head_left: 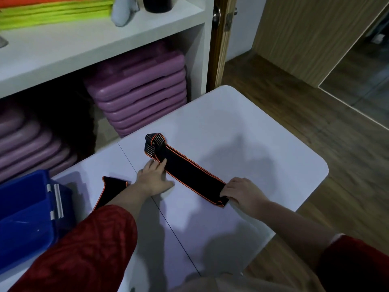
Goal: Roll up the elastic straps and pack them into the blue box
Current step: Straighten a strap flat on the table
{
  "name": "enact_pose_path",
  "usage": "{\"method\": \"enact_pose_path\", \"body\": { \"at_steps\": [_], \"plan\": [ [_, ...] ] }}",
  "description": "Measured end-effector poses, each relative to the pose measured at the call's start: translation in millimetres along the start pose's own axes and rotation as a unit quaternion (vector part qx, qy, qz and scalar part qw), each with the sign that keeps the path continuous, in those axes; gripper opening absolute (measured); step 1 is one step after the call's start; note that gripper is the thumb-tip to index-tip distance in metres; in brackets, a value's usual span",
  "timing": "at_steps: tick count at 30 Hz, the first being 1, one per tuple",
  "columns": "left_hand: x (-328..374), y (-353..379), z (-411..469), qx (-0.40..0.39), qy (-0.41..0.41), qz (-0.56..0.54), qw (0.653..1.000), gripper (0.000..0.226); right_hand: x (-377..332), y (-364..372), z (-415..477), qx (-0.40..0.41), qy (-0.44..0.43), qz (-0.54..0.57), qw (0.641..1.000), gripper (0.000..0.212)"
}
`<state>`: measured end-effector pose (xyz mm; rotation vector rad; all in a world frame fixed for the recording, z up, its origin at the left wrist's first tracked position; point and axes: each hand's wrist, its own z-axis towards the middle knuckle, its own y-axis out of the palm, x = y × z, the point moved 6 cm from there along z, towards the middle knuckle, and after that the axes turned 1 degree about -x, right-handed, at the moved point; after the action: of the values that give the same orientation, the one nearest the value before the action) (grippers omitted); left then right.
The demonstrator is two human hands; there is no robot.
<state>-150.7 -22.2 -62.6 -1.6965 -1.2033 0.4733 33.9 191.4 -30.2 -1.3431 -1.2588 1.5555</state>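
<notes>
A black elastic strap with orange edging (pixel 189 173) lies flat and diagonal on the white table (pixel 252 144); its far end is bunched with grey stripes. My left hand (pixel 152 178) rests flat on the table, fingers spread, with fingertips on the strap's left edge. My right hand (pixel 242 191) pinches the strap's near end. A second black and orange strap (pixel 111 190) lies to the left, partly hidden under my left forearm. The blue box (pixel 27 218) stands open at the table's left edge.
A white shelf unit (pixel 94 45) stands behind the table, holding stacked purple boards (pixel 139 91) and green and orange mats (pixel 54 11). Wooden floor (pixel 315 133) lies to the right of the table's rounded corner.
</notes>
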Motion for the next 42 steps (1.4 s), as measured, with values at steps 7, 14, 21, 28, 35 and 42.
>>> {"method": "enact_pose_path", "body": {
  "at_steps": [7, 14, 21, 28, 35, 42],
  "plan": [
    [-6.5, -3.9, 10.0, 0.012, 0.000, -0.024, 1.000, 0.101, 5.7, 4.9, -5.9, 0.010, 0.034, -0.007, 0.999, 0.030],
    [-10.8, 3.1, 12.5, 0.000, -0.026, 0.056, 0.998, 0.089, 16.0, 23.7, -16.1, -0.090, 0.122, 0.046, 0.987, 0.043],
    [0.3, -4.1, 0.8, 0.076, 0.019, 0.154, 0.985, 0.079, 12.3, 28.7, -21.3, -0.164, 0.169, -0.031, 0.971, 0.054],
    [15.6, 18.3, -35.9, 0.094, 0.053, 0.202, 0.973, 0.076, 34.6, 16.7, -18.4, -0.154, 0.143, -0.151, 0.966, 0.046],
    [17.8, 42.2, -72.8, 0.083, -0.031, 0.005, 0.996, 0.087, 74.0, -0.2, -11.6, -0.214, 0.159, -0.171, 0.948, 0.055],
    [5.7, 25.0, -85.9, 0.189, -0.130, -0.001, 0.973, 0.071, 86.4, -8.2, -4.3, -0.218, 0.133, -0.170, 0.952, 0.054]
  ]
}}
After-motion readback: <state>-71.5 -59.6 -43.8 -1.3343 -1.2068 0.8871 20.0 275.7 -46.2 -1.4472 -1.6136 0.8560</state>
